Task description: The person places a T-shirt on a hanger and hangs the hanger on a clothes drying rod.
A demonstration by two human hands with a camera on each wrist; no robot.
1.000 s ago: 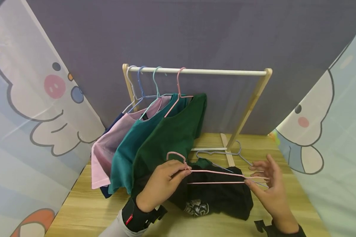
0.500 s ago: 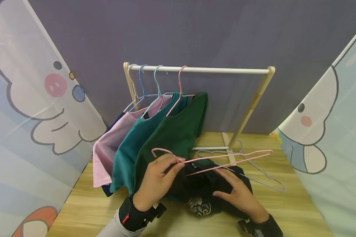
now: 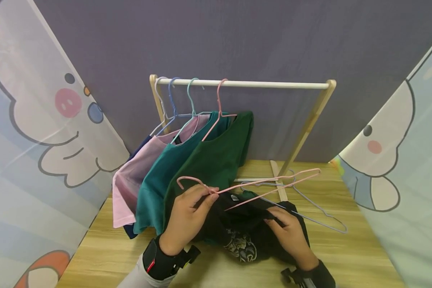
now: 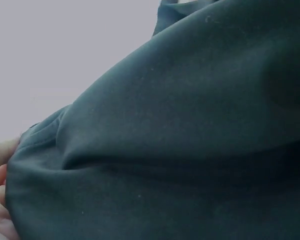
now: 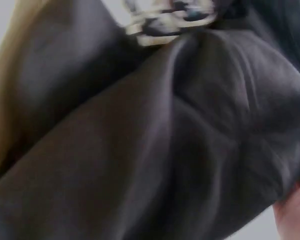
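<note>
My left hand (image 3: 187, 214) pinches a pink hanger (image 3: 252, 183) at the base of its hook. The hanger slants up to the right over a black T-shirt (image 3: 268, 242) that lies on the table. At the shirt's neck opening, my right hand (image 3: 289, 234) pinches the edge of the cloth between thumb and fingers. A pale print (image 3: 242, 246) shows on the shirt's front. Black folds (image 5: 210, 150) fill most of the right wrist view, with a bit of the hand at its right edge. Dark green cloth (image 4: 180, 110) hides most of the left wrist view; fingertips appear at its left edge.
Behind the hands stands a rack (image 3: 273, 85) with a white rail and wooden legs. On its left half hang navy, pink (image 3: 129, 192), teal (image 3: 151, 200) and dark green (image 3: 205, 168) shirts. A lilac hanger (image 3: 317, 220) lies to the right on the wooden table (image 3: 353, 256).
My right hand has let go of the pink hanger, moved left and taken hold of the black T-shirt's neck edge. The hanger's free end has swung upward in my left hand.
</note>
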